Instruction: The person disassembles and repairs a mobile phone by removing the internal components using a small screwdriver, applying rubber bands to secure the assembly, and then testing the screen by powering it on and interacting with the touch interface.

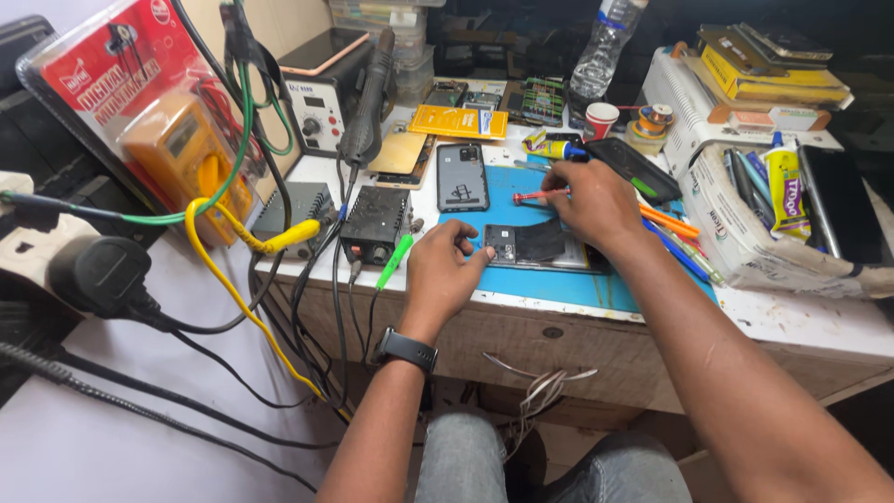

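Nearest to us lie our grey-trousered knees (466, 456) under the worn wooden bench edge (801, 326), and from there we read the scene leftward to rightward. At far left hangs a yellow handheld meter in a red blister pack (154, 121), with a black mains plug in a white socket strip (93, 275) below it and a yellow cable (219, 251) looping down. Next stands a grey hot-air station with a black handpiece (331, 93), then a small black box with knobs (375, 226). Our left hand (442, 270), black watch on its wrist, curls its fingers and presses its fingertips on the left end of the opened dark phone body (526, 244), which lies on the blue work mat (559, 284) at the bench's front. A grey phone back cover (462, 175) lies just behind it. Our right hand (596, 200) pinches a red-handled screwdriver (533, 197) between thumb and fingers, just above the phone. Farther right sit a white tray of tubes and tools (745, 233).
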